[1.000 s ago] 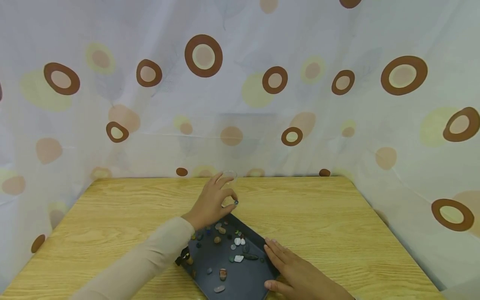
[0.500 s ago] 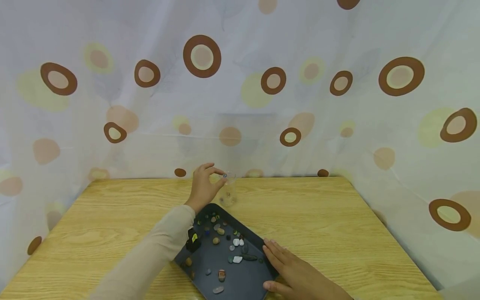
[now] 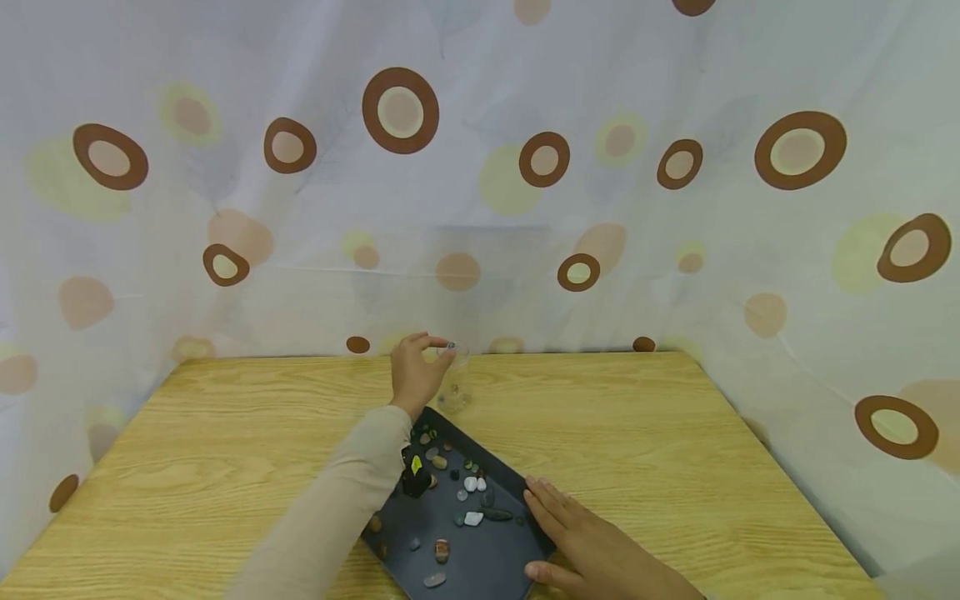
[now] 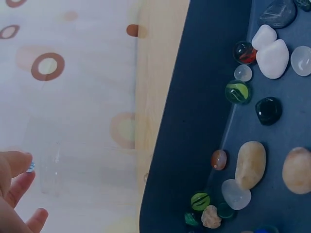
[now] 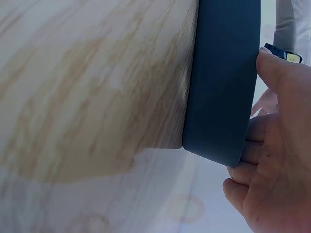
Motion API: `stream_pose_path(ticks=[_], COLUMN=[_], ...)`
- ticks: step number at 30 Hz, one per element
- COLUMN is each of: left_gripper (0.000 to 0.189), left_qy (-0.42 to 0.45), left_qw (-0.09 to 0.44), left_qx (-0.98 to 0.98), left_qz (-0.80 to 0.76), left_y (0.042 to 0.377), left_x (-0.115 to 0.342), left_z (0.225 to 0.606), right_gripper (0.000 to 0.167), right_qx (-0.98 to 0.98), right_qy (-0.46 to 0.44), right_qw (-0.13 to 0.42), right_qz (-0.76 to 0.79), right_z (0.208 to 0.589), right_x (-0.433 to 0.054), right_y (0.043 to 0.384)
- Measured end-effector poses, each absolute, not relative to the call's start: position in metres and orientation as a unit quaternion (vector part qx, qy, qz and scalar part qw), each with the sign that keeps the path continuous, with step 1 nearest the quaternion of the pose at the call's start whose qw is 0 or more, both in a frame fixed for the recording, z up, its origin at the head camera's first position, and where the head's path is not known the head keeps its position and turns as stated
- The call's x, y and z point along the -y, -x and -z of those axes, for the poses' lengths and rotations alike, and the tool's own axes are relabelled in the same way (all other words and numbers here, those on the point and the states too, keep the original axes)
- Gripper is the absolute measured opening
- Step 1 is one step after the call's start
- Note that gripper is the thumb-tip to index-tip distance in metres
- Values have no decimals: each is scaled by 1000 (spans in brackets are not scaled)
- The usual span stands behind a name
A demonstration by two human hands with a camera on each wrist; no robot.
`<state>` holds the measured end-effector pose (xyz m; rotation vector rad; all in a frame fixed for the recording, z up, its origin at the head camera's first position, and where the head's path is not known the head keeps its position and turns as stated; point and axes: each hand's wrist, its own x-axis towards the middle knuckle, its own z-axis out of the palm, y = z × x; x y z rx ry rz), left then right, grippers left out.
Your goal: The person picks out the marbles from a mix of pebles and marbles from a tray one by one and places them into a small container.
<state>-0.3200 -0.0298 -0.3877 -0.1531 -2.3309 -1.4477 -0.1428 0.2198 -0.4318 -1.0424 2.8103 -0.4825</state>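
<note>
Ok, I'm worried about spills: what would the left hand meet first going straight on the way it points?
Most likely the rim of the clear cup: the left hand, pinching a small bluish marble or stone, looks right beside it. Depth is unclear, so the hand might pass just over.

A pale cloth (image 3: 480, 208) with brown rings hangs behind and beside the wood-grain table (image 3: 637, 433).

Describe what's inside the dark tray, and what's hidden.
Inside are white stones, tan stones, a long dark stone and glass marbles. The left sleeve hides part of the dark tray; anything beneath cannot be seen.
</note>
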Motion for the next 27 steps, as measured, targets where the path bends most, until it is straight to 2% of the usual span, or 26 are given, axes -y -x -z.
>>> stream_pose_path(ticks=[13,27], left_gripper=[18,20], left_qy=[42,49], left_qw=[198,201], left_qx=[841,842], left_qz=[502,499], left_y=[320,320], left_x=[29,30], left_z=[391,393], right_gripper=[73,72], right_qx=[-924,-923], right_qy=[353,348], right_qw=[31,47], right_qz=[145,157], right_z=[433,431], right_x=[-220,-219], right_y=[143,143])
